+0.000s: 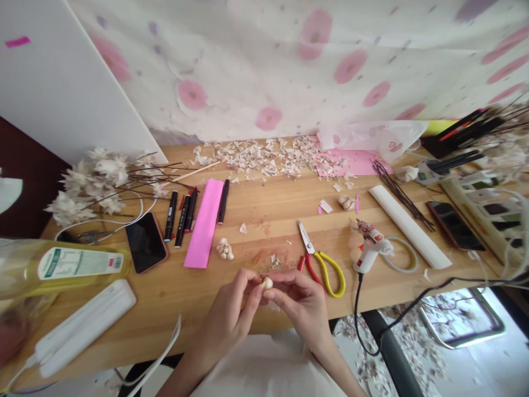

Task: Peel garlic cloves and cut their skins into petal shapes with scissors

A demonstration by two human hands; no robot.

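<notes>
Head view: your left hand [231, 303] and right hand [301, 302] pinch a clove [268, 283] between their fingertips, above the wooden desk [273, 201], toward its front edge. Peelings [264, 157] litter the back edge, below a flowered sheet [231, 60]. White board [78, 71] rises at the back left corner; a bottle [82, 263] sits by the left edge.

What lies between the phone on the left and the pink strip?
In the head view, black markers lie between the phone and pink strip, with something red among them.
</notes>
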